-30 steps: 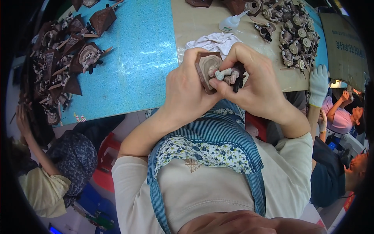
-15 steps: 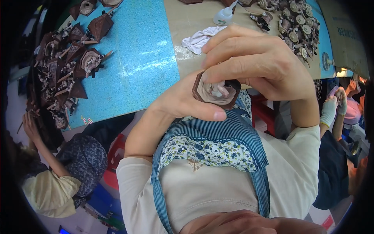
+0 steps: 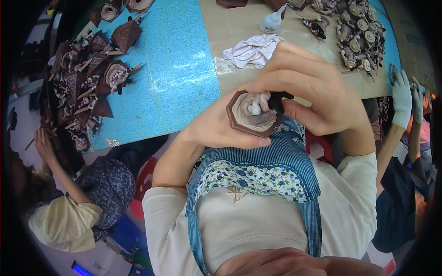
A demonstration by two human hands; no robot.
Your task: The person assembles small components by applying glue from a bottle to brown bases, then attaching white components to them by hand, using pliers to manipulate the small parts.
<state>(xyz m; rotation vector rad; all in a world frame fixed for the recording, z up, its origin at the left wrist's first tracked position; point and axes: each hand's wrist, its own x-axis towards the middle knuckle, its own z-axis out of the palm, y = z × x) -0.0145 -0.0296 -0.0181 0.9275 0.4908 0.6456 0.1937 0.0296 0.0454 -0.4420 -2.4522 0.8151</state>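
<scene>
In front of my chest, my left hand is closed round a dark brown octagonal base with a beige, ridged hollow, its thumb along the near rim. A small black-and-pale figurine sits at the hollow, its black part leaning over the right rim. My right hand curves over from the right, fingers bent, thumb and fingertips close around the figurine's black end. Whether they touch it is partly hidden by the fingers.
A white cloth and a squeeze bottle lie beyond my hands. Brown bases with figurines pile up on the blue mat's left; figurines with round discs crowd the far right. Co-workers' hands show at left and, gloved, at right.
My right fingers have drawn back from over the base, uncovering more of the figurine and its black part. A co-worker's gloved hands at right have moved up to the table edge.
</scene>
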